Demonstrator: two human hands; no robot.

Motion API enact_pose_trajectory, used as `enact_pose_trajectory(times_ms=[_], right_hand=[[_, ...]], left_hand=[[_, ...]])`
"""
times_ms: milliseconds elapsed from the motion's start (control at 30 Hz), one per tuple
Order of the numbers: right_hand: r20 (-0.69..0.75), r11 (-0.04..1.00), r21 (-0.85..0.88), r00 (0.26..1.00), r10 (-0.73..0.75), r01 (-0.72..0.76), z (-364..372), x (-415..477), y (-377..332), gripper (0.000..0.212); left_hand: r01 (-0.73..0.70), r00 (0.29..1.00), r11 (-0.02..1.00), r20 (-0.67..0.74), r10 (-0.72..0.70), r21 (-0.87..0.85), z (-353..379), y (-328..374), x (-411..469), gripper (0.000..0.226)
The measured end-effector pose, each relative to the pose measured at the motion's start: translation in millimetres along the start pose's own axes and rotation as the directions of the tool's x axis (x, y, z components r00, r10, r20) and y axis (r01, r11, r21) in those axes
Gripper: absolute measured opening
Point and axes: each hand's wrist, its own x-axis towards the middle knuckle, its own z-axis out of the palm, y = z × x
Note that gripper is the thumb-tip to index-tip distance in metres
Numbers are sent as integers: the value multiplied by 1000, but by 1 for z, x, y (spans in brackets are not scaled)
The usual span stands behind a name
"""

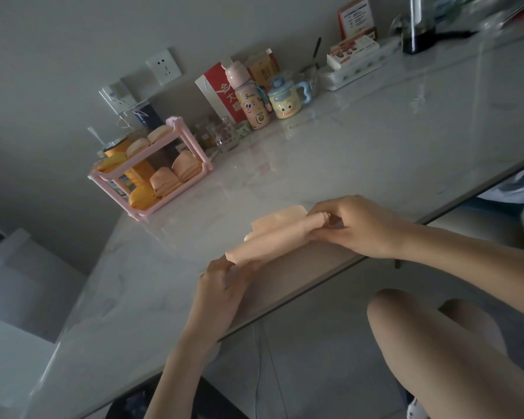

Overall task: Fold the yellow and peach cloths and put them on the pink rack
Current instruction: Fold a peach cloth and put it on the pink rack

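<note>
We are holding a peach cloth [273, 234] between both hands, low over the table [375, 146] and close to its near edge. Our left grip [224, 285] is curling round the cloth's nearer end, thumb and fingers pinching the fabric. Our right grip [354, 228] is pinching the far end, with its fingers bent over a small bunched roll of the material. Between the two grips the cloth is lying as a long, partly doubled strip, and one loose flap is spreading flat on the table just beyond it.

Well beyond our left grip and off to its left, the pink rack [191, 140] is standing on the table by the wall. Folded peach cloths [164, 181] and folded yellow cloths [142, 196] are sitting on its lower shelf, and more of both colours are sitting on its upper shelf.

Far beyond our right grip, against the wall, a pink bottle [250, 101] and a cartoon mug [285, 101] are standing side by side in front of a red box [221, 92].
</note>
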Motion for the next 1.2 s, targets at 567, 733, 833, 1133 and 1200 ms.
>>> enact_pose_trajectory(times_ms=[567,733,833,1133,1200], right_hand=[[-233,976,-43,952,196,-212,19,27,6,38],[-299,955,-161,935,193,-249,26,30,7,38],[-304,953,-171,934,190,-250,26,30,5,33],[-278,956,-116,933,230,-270,23,31,5,18],[-274,962,-46,929,248,-270,21,29,5,14]], left_hand=[[178,980,978,-106,-167,105,15,-21,40,52],[301,949,934,-152,-275,191,20,-17,41,30],[369,926,906,-165,-340,207,20,-11,42,36],[494,856,849,-64,-513,-188,28,14,80,61],[472,845,786,-51,-533,-399,27,18,83,50]])
